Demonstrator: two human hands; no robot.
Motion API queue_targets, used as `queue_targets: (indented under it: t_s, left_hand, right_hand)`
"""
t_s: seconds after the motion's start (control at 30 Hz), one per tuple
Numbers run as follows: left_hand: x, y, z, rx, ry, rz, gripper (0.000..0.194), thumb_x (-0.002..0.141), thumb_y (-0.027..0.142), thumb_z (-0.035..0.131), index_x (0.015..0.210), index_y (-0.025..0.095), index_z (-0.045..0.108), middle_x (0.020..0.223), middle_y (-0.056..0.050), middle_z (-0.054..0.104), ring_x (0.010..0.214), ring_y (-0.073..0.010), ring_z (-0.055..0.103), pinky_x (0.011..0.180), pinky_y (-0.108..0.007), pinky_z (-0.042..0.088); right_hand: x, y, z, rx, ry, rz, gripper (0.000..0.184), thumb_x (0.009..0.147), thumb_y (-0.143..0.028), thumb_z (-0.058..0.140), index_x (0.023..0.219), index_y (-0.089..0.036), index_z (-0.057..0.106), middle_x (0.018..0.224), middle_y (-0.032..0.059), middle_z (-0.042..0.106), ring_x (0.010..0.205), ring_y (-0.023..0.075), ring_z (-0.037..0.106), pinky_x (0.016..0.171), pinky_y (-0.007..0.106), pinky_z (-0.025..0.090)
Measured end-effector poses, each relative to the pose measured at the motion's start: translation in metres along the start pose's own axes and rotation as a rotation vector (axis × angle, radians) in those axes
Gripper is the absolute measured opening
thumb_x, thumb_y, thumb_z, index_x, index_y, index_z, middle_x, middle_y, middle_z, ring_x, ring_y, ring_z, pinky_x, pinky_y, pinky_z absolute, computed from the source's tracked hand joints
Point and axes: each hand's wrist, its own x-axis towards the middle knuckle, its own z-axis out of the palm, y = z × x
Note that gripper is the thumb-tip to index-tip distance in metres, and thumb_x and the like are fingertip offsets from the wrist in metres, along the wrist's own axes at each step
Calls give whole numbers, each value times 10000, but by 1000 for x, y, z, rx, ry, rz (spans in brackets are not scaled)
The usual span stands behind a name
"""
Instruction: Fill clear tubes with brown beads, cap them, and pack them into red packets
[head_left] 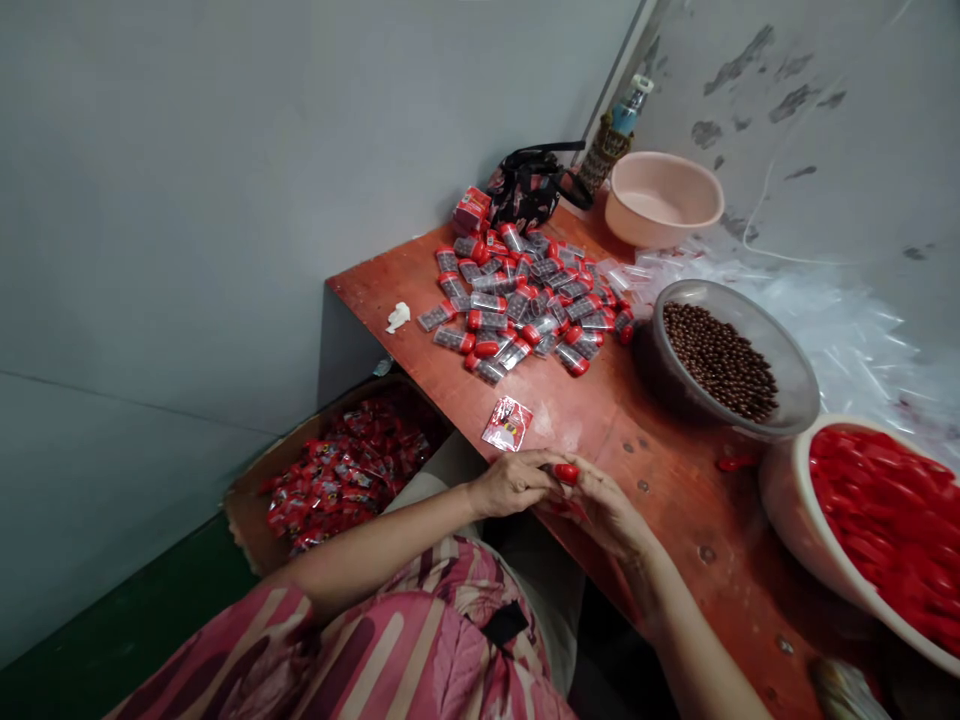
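Observation:
My left hand (514,483) and my right hand (609,510) meet at the near edge of the red-brown table (675,470), fingers pinched together. Between them sits a small tube with a red cap (566,473), held by both hands. Just beyond my left hand a small red packet (508,424) lies flat on the table. Further back is a pile of several filled clear tubes with red caps (525,300).
A clear bowl of brown balls (721,360) stands right of the pile, a white bowl of red caps (885,520) at the near right, and a pink basin (660,197) at the back. A cardboard box of red packets (337,475) sits on the floor at left.

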Motion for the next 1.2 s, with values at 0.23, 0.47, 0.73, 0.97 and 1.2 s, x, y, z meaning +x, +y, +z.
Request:
queue_targets:
  t_s: [0.23, 0.47, 0.73, 0.97, 1.2]
  left_hand:
    - [0, 1, 4, 23, 10, -15, 218, 791, 133, 472, 847, 149, 682, 1066, -103, 620, 1032, -179, 560, 897, -276, 437]
    - [1, 2, 11, 72, 73, -82, 173, 785, 210, 536, 731, 155, 690, 984, -83, 652, 956, -172, 589, 859, -269, 452]
    - [3, 6, 4, -48, 93, -201, 176, 779, 263, 568, 836, 161, 699, 1081, -97, 610, 957, -185, 585, 847, -287, 457]
    - [8, 7, 2, -185, 75, -145, 165, 765, 248, 588, 864, 175, 699, 1092, -93, 614, 1048, -199, 549, 908, -302, 421]
    - [10, 13, 2, -292, 140, -350, 187, 747, 314, 596, 706, 164, 699, 1135, -79, 604, 977, -214, 586, 818, -297, 463]
  right_hand:
    - [5, -1, 13, 76, 70, -18, 250, 654, -219, 637, 900, -176, 625, 771, 29, 627, 602, 127, 553, 537, 239, 452]
    - [14, 17, 17, 6, 312, -235, 165, 599, -193, 671, 752, -165, 617, 643, -16, 591, 501, 79, 496, 454, 176, 391]
    - [17, 8, 13, -65, 140, -171, 320, 687, -466, 618, 847, -189, 598, 737, 15, 619, 589, 132, 563, 541, 245, 450]
    - [13, 11, 3, -62, 117, -163, 506, 713, -626, 492, 994, -214, 575, 980, 85, 648, 840, 247, 616, 734, 393, 475]
    - [10, 14, 4, -102, 180, -253, 392, 717, -463, 602, 1041, -243, 582, 1050, 58, 635, 901, 221, 599, 765, 368, 478]
